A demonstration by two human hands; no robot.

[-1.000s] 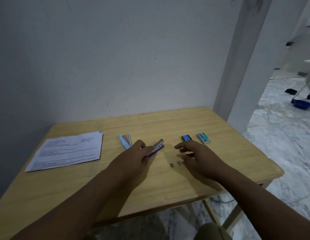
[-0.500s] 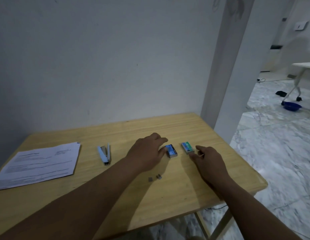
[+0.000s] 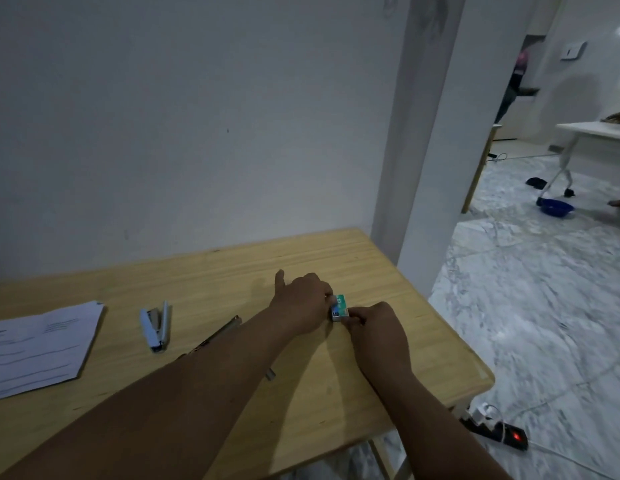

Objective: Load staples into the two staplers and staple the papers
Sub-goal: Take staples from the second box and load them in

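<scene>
Right of frame centre, my left hand (image 3: 303,303) and right hand (image 3: 374,327) both pinch the green staple box (image 3: 339,307) with curled fingers. The white stapler (image 3: 155,325) lies open at centre left, beside the papers (image 3: 38,348) at the left edge.

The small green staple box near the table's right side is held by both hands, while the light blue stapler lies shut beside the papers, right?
Not quite. The head view shows the light blue stapler lying hinged open, not shut. The rest holds: left hand and right hand both grip the small green staple box, and the papers lie beside the stapler.

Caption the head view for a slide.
Both hands, left hand and right hand, grip a green staple box on the wooden table.
</scene>
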